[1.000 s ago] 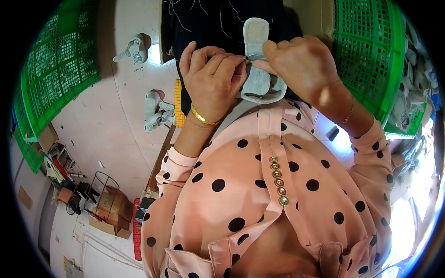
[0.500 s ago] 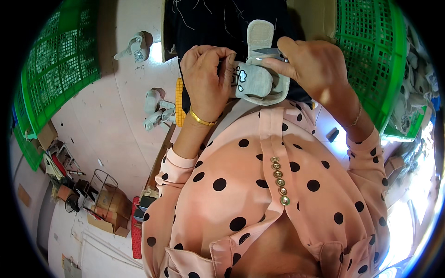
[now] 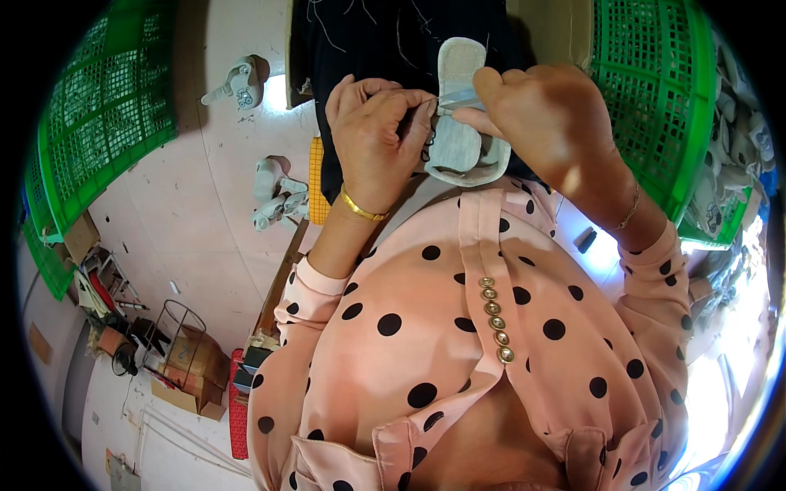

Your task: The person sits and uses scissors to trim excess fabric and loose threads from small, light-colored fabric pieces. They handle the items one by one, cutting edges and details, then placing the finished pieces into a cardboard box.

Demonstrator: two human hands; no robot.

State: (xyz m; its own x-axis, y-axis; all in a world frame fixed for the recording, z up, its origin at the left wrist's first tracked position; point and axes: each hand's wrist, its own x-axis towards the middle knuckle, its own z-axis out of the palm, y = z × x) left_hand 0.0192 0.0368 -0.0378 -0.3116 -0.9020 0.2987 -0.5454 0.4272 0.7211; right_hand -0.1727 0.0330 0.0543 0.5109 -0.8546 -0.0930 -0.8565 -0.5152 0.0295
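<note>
A small pale grey shoe upper [image 3: 455,145] with a dark cartoon print lies over my lap, its tongue [image 3: 461,59] pointing away from me. My left hand [image 3: 378,135] is closed at the upper's left side, thumb and forefinger pinched together beside the base of the tongue. It covers most of the print, and whatever fine bit is between the fingertips is too small to make out. In my right hand [image 3: 550,114] is a pair of thread snips [image 3: 463,97], the blades lying across the tongue's base, pointing at my left fingertips. My fingers hide the handle.
Green plastic crates stand at the left [image 3: 106,123] and right [image 3: 647,106]; the right side holds many shoe uppers [image 3: 729,155]. Several more uppers [image 3: 278,192] lie on the floor to the left, by a yellow textured object [image 3: 318,182]. A cardboard box [image 3: 192,368] is farther back left.
My left hand has shifted right and slightly up, covering more of the print, its fingertips now close to the blades. My right hand has moved slightly left with the snips, which have tilted.
</note>
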